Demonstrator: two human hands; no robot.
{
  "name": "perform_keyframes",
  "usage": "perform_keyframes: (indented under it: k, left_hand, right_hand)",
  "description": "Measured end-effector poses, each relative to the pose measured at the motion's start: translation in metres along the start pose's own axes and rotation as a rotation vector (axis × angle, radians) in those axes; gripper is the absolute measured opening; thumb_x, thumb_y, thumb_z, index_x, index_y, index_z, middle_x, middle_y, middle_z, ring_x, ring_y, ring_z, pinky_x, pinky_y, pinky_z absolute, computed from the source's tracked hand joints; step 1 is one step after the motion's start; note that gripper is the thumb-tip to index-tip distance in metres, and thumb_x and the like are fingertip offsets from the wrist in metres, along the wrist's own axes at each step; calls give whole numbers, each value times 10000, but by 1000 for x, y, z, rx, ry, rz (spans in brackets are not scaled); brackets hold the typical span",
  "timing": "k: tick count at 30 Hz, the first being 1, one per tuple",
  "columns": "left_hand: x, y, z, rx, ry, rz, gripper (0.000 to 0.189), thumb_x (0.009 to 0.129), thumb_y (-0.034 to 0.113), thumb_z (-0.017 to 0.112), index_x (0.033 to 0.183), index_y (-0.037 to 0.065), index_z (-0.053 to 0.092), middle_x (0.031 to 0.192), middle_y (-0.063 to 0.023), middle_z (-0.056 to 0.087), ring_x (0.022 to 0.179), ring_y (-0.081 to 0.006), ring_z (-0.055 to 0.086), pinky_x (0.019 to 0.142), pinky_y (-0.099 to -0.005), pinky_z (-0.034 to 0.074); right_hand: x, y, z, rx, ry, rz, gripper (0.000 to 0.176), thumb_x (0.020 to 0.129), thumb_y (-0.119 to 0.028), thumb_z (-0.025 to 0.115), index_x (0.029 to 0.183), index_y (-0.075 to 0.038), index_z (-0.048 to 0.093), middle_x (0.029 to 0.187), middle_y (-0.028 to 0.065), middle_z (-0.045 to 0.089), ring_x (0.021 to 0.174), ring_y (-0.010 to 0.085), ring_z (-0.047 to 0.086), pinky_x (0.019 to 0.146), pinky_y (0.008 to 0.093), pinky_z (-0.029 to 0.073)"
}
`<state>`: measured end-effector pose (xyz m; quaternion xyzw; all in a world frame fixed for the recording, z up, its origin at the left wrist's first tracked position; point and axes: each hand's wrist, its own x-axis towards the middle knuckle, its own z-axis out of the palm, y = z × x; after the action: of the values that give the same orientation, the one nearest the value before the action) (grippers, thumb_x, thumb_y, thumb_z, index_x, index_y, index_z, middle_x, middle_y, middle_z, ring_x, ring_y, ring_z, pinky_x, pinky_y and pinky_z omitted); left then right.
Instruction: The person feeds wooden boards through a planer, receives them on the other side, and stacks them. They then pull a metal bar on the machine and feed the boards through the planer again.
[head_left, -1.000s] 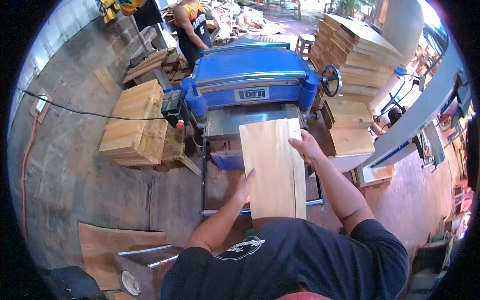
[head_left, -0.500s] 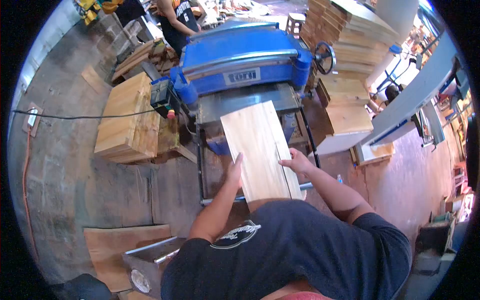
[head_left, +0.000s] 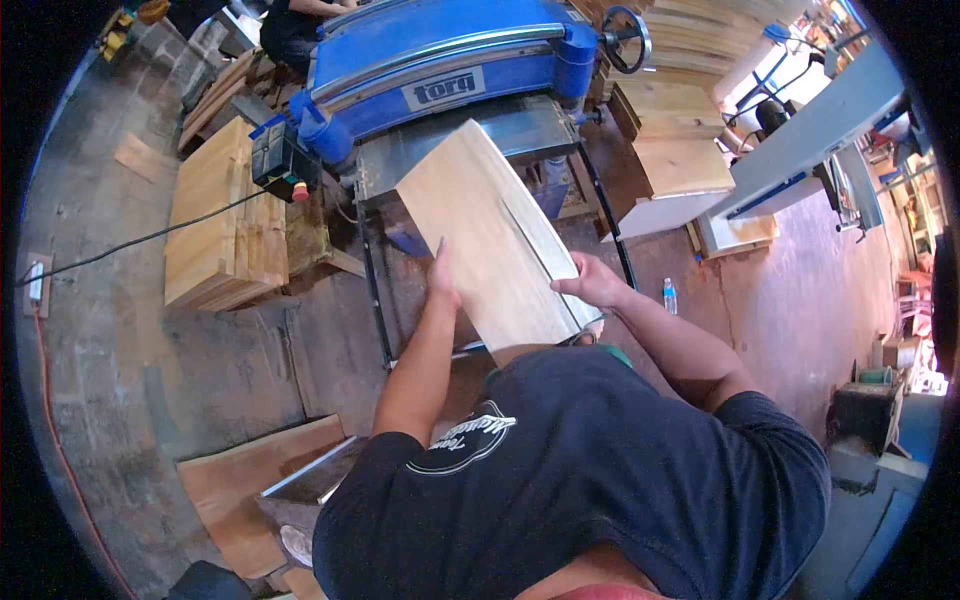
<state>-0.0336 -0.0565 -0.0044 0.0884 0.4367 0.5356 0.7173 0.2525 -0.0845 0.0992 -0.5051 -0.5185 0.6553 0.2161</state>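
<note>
A pale wooden board [head_left: 485, 230] spans the space between my two hands, tilted, its far end over the metal bed [head_left: 385, 165] of a blue planer [head_left: 437, 60] marked "torq". My left hand [head_left: 443, 277] is pressed along the board's left edge, fingers mostly hidden beneath. On the right edge, my right hand [head_left: 592, 282] grips with the thumb on top. A dark lengthwise line runs through the board near its right side. The near end sits close to my dark shirt.
Stacked boards [head_left: 205, 225] stand left of the planer, beside a control box [head_left: 280, 160] with a red button. More boards [head_left: 685, 150] are piled at right. A water bottle [head_left: 669, 295] stands on the floor. Beyond the planer is another person [head_left: 292, 35]. A cable [head_left: 140, 240] crosses at left.
The board has turned, its far end swinging left, and its right edge now shows more. Both hands keep hold of it. The whole view has shifted, with the planer higher in the picture.
</note>
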Motion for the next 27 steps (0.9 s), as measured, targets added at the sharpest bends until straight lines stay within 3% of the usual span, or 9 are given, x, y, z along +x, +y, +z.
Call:
perform_keyframes:
  k: [5,6,8,10,12,14,16,19,27]
  left_hand:
    - [-11,10,64,299,-76,286,500,999,389,503,1352,47,411,1261,-176,552,1208,-249,533,1008,-454,454]
    - [-22,-1,87,224,-74,335,567,999,470,457,1390,69,372,1274,-162,550,1181,-252,546,973,-456,479]
    - [-19,-10,95,33,-286,322,552,996,489,449,1325,47,428,1248,-148,551,1174,-256,553,956,-406,502]
    - [-31,-17,94,-85,-349,235,559,994,496,447,1328,48,429,1253,-148,550,1173,-258,554,955,-407,502]
    - [-45,-25,89,-185,-379,132,566,992,503,445,1331,50,430,1257,-148,549,1172,-259,554,954,-408,502]
    - [-59,-27,84,-240,-389,50,573,990,510,443,1333,52,431,1261,-147,548,1171,-260,555,953,-409,501]
    - [-68,-33,79,-289,-395,-23,580,988,518,441,1336,54,432,1266,-147,547,1171,-262,555,952,-410,501]
    - [-77,-35,69,-333,-385,-108,591,984,529,438,1340,57,433,1272,-146,545,1169,-264,556,951,-412,501]
    - [-82,13,45,-339,-275,-166,619,976,558,431,1351,65,437,1289,-145,541,1166,-269,557,947,-417,500]
  right_hand:
    - [-9,-72,9,-463,235,-185,489,767,-173,738,1145,53,525,960,179,665,967,267,651,852,362,496]
    - [-11,-85,17,-459,236,-192,489,767,-173,738,1145,53,525,960,179,665,967,267,651,852,362,496]
    - [-27,-121,41,-631,212,-76,584,788,-207,718,1239,60,461,1052,234,643,1048,355,630,904,405,491]
    - [-33,-118,59,-609,122,-385,747,815,-278,703,1373,63,342,1230,303,558,1165,410,562,984,428,456]
    - [-34,-111,71,-685,-89,-460,959,817,-437,714,1482,30,203,1494,313,278,1410,413,274,1152,429,263]
    - [-35,-103,78,-904,-148,-584,1017,773,-531,716,1488,2,226,1521,285,251,1430,409,230,1162,500,214]
    - [-30,-92,77,-946,-148,-650,1051,722,-502,755,1509,-61,215,1542,245,240,1442,391,218,1145,568,209]
    - [-20,-83,71,-1275,-102,-597,767,820,-145,600,1502,-93,251,1541,219,256,1434,401,237,1146,561,220]
    - [-6,-53,62,-1420,-54,-602,714,825,-73,558,1479,-73,272,1523,213,282,1420,404,258,1149,550,226]
